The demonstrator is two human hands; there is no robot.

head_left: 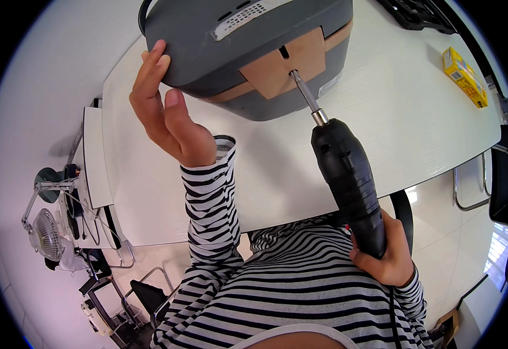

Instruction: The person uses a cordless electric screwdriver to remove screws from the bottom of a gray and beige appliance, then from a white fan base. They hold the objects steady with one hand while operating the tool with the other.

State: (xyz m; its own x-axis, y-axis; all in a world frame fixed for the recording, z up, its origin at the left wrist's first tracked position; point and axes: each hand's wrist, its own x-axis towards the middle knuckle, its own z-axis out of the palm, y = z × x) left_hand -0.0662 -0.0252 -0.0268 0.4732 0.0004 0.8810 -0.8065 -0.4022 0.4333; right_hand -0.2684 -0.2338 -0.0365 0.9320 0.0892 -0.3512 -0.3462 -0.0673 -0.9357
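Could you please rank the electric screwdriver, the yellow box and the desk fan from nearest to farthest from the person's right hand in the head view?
From the right hand:
1. Electric screwdriver, held in its grip.
2. Yellow box, far right on the table.
3. Desk fan, far left, beside the table.

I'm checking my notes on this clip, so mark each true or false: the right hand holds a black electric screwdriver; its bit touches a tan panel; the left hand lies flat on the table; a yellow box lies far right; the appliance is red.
1. The right hand holds a black electric screwdriver: true.
2. Its bit meets the tan panel: true.
3. The left hand lies flat on the table: false, it steadies the appliance's edge.
4. A yellow box lies far right: true.
5. The appliance is red: false, grey.
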